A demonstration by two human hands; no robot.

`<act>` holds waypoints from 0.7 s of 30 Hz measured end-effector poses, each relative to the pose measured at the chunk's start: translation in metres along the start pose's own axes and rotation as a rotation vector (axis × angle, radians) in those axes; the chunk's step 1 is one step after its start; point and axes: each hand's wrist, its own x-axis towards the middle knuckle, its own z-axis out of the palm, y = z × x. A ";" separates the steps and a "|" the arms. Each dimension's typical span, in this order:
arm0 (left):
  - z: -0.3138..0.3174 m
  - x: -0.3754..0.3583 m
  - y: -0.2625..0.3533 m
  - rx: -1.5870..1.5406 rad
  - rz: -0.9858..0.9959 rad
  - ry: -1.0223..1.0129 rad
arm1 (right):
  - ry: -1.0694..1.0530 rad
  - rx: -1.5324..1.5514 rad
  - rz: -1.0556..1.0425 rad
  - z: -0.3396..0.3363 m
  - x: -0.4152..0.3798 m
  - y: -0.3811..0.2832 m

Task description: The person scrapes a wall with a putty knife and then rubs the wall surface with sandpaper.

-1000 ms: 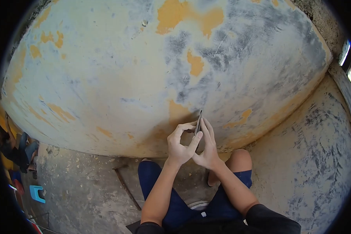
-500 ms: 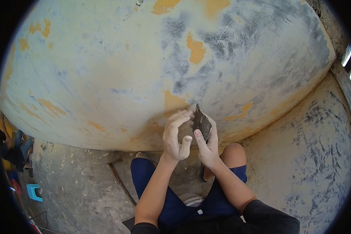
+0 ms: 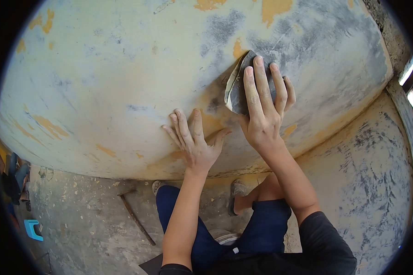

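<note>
A dark, worn piece of sandpaper (image 3: 238, 91) with a curled, pale left edge lies against the large curved surface (image 3: 124, 78). My right hand (image 3: 264, 114) holds it there under outstretched fingers, with part of the sheet hidden beneath them. The surface is pale, with orange patches and dark grey scuffs around the sandpaper. Lower and to the left, my left hand (image 3: 198, 149) is open and spread at the same surface, holding nothing. Dust coats the fingers of both hands.
A long-handled tool (image 3: 136, 217) lies on the concrete floor (image 3: 82, 206) left of my legs. Farther left stands a small blue stool (image 3: 33, 230), with part of another person (image 3: 18, 178) at the edge. A second scuffed, curved surface (image 3: 362, 183) rises on the right.
My right hand has moved up and right, from holding the sandpaper upright between thumb and fingers to pressing it on the surface. My left hand has uncurled and spread at the surface.
</note>
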 end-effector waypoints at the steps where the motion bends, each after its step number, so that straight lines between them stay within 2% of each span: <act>1: 0.003 -0.001 -0.001 -0.002 -0.005 -0.001 | -0.028 -0.030 -0.033 0.001 -0.003 0.003; 8: 0.009 -0.004 -0.007 0.085 0.041 -0.028 | -0.145 -0.077 -0.169 -0.004 -0.023 0.021; 14: 0.015 -0.006 -0.007 0.043 0.026 0.001 | -0.072 0.033 -0.211 0.007 0.039 -0.005; 19: 0.011 -0.003 -0.007 0.079 0.045 0.012 | -0.216 -0.073 -0.298 -0.017 0.009 0.031; 21: 0.010 -0.003 -0.007 0.073 0.057 -0.006 | -0.213 -0.081 -0.324 -0.016 0.007 0.036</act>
